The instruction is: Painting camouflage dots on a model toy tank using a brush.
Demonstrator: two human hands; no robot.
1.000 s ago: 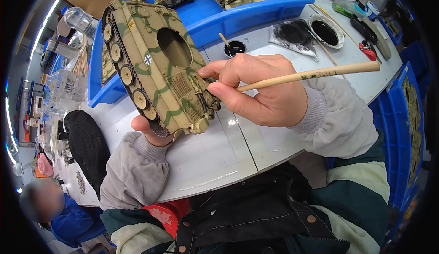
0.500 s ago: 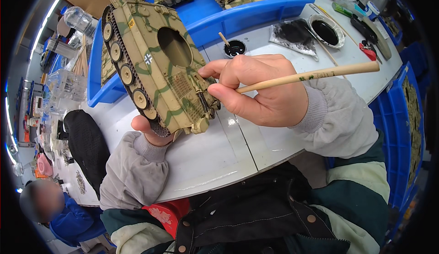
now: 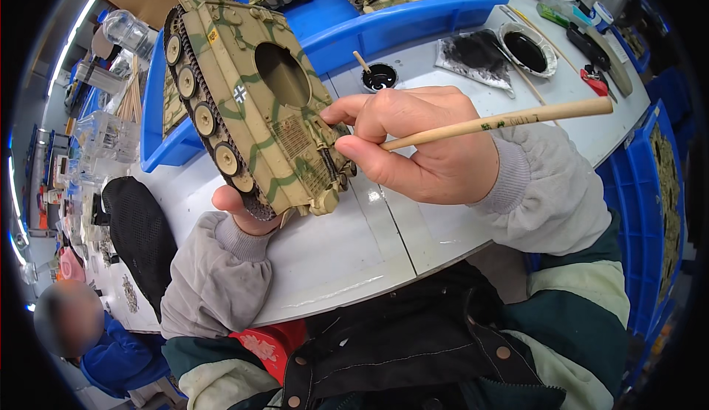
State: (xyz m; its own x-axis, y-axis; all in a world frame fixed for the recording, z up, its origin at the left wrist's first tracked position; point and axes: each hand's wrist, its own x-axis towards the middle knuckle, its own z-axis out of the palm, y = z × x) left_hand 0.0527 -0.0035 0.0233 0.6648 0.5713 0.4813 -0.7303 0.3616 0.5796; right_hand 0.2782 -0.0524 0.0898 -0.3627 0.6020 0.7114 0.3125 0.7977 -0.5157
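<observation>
A model tank hull [image 3: 255, 137] in tan and green camouflage is held tilted above the table, its round turret opening facing me. My left hand [image 3: 244, 213] grips it from below at the near end, thumb by the track; the other fingers are hidden behind the hull. In my right hand [image 3: 421, 144] is a slim wooden-handled paintbrush [image 3: 509, 120], pinched between thumb and fingers. Its tip is hidden by my fingers at the hull's right side, close to the engine deck. The index finger seems to rest against the hull's edge.
Behind the hull stands a blue tray [image 3: 354, 45] with more camouflaged hulls. A small cup of black paint [image 3: 379, 77], a larger dish of black paint [image 3: 526, 50] and a stained cloth [image 3: 476, 59] lie beyond my right hand. A black mesh cap [image 3: 139, 236] sits left; a person in blue [image 3: 122, 358] is lower left.
Both hands, the hull and the brush keep nearly the same place. The person at lower left has shifted very slightly.
</observation>
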